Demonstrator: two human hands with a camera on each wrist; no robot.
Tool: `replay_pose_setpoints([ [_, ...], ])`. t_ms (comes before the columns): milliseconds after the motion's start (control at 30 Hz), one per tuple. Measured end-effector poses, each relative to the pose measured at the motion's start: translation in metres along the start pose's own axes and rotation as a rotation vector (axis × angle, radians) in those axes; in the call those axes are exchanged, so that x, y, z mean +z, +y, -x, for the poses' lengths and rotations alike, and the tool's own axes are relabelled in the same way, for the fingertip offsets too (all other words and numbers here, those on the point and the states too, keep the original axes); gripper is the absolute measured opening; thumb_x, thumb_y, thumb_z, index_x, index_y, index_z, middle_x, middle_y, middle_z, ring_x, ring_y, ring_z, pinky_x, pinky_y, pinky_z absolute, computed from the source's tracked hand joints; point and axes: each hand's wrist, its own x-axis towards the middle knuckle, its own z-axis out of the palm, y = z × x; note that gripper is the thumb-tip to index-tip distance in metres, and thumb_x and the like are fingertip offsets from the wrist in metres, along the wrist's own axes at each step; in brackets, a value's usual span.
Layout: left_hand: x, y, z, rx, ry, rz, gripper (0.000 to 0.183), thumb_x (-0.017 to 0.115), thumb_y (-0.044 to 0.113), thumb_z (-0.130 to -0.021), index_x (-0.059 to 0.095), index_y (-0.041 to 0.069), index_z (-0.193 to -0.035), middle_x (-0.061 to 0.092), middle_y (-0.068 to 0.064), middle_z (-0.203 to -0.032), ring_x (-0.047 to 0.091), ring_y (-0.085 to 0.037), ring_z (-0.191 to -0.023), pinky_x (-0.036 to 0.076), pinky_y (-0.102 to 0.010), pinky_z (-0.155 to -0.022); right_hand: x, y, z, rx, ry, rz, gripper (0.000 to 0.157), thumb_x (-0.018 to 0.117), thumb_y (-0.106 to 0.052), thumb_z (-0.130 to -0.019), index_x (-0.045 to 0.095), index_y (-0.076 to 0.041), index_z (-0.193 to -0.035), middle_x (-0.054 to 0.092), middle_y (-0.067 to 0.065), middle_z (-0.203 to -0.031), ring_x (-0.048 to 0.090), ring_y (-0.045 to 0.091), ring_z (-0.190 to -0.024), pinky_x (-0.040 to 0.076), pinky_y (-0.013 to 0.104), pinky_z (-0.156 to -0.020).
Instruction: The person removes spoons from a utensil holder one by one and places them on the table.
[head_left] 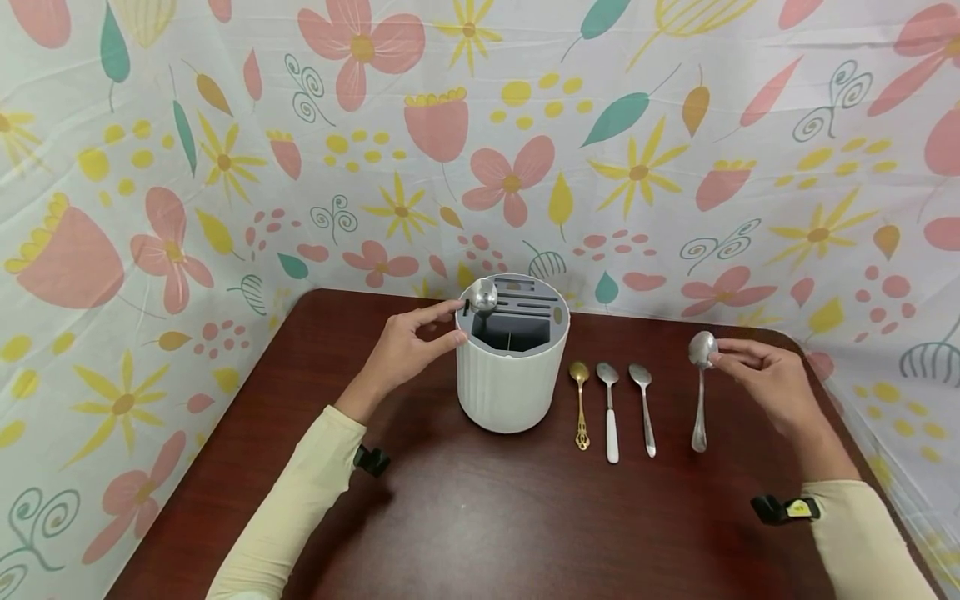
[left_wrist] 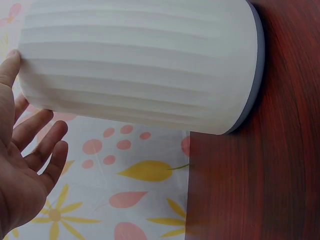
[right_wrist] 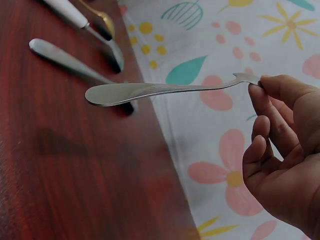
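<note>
At the table's right, my right hand (head_left: 768,379) pinches a silver spoon (head_left: 701,408) by its bowl between thumb and fingers. In the right wrist view the spoon (right_wrist: 150,92) is held above the table, handle pointing away from the hand (right_wrist: 285,145). My left hand (head_left: 408,346) touches the rim of a white ribbed utensil holder (head_left: 506,387), its index finger and thumb extended against the left side. From the holder's left slot rises a shiny round spoon bowl (head_left: 482,295); its handle is hidden. The left wrist view shows the hand (left_wrist: 25,165) beside the holder's wall (left_wrist: 140,65).
Right of the holder lie a gold spoon (head_left: 580,404), a white-handled spoon (head_left: 611,417) and a plain silver spoon (head_left: 643,408), side by side on the dark wooden table (head_left: 465,517). Flower-patterned cloth (head_left: 510,125) stands behind the table and along both sides.
</note>
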Motion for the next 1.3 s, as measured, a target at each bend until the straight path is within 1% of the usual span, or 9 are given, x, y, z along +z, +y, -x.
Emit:
replay_pose_setpoints([
  [133,-0.001,0.0,-0.001,0.011,0.0,-0.004,0.048,0.078,0.038,-0.092,0.066,0.032,-0.138,0.069,0.003,-0.129,0.063,-0.029,-0.118,0.05,-0.059,-0.098,0.002,0.01,-0.001,0.014,-0.021,-0.013,0.044,0.073,-0.028,-0.097,0.067,-0.001,-0.132,0.075,-0.024,-0.09,0.068,-0.008,-0.088,0.052,0.012,-0.071],
  [300,-0.001,0.0,-0.001,0.014,-0.003,0.001,0.049,0.078,0.039,-0.092,0.066,0.032,-0.138,0.069,0.003,-0.13,0.063,-0.03,-0.117,0.05,-0.06,-0.096,0.007,0.022,-0.002,0.009,-0.039,-0.03,0.042,0.072,-0.025,-0.098,0.067,0.0,-0.131,0.076,-0.021,-0.091,0.07,-0.005,-0.087,0.053,0.015,-0.072],
  [467,-0.001,0.0,-0.002,0.01,-0.007,-0.001,0.048,0.078,0.037,-0.092,0.066,0.032,-0.138,0.068,0.004,-0.131,0.063,-0.026,-0.118,0.05,-0.059,-0.096,0.012,0.032,-0.003,0.001,-0.047,-0.041,0.042,0.073,-0.023,-0.097,0.066,0.002,-0.13,0.076,-0.019,-0.091,0.072,0.0,-0.086,0.054,0.016,-0.071],
  [667,-0.001,0.0,-0.001,-0.004,-0.006,0.002,0.047,0.078,0.034,-0.092,0.066,0.031,-0.138,0.07,0.0,-0.127,0.063,-0.029,-0.118,0.05,-0.058,-0.097,0.017,0.038,-0.004,-0.015,-0.054,-0.059,0.04,0.073,-0.021,-0.097,0.067,0.003,-0.129,0.077,-0.017,-0.092,0.072,0.0,-0.087,0.055,0.017,-0.071],
  [800,0.0,0.0,-0.001,-0.011,-0.008,0.013,0.048,0.079,0.032,-0.092,0.066,0.029,-0.138,0.069,-0.002,-0.129,0.063,-0.03,-0.118,0.05,-0.06,-0.097,0.02,0.04,-0.003,-0.019,-0.06,-0.048,0.039,0.073,-0.023,-0.097,0.068,0.001,-0.128,0.077,-0.016,-0.093,0.072,-0.001,-0.087,0.054,0.017,-0.07],
  [1067,0.0,0.002,-0.001,-0.037,-0.009,0.023,0.05,0.08,0.027,-0.092,0.065,0.027,-0.139,0.068,-0.001,-0.132,0.063,-0.025,-0.119,0.05,-0.057,-0.099,0.023,0.046,0.0,-0.019,-0.068,-0.027,0.041,0.073,-0.027,-0.097,0.068,-0.002,-0.13,0.077,-0.016,-0.094,0.069,-0.002,-0.086,0.052,0.017,-0.068],
  [1200,0.001,0.002,-0.001,-0.036,-0.005,0.027,0.05,0.079,0.025,-0.092,0.065,0.024,-0.14,0.068,-0.004,-0.133,0.062,-0.029,-0.12,0.049,-0.058,-0.1,0.027,0.049,0.0,-0.015,-0.057,-0.033,0.043,0.072,-0.026,-0.098,0.066,-0.002,-0.132,0.077,-0.013,-0.093,0.067,0.002,-0.084,0.051,0.018,-0.068],
  [1300,0.002,0.003,-0.001,-0.041,-0.003,0.022,0.05,0.079,0.023,-0.092,0.065,0.022,-0.14,0.068,-0.007,-0.132,0.062,-0.032,-0.12,0.049,-0.059,-0.099,0.029,0.052,0.0,-0.012,-0.055,-0.052,0.044,0.071,-0.025,-0.098,0.064,0.0,-0.134,0.077,-0.012,-0.093,0.066,0.002,-0.084,0.05,0.018,-0.068],
])
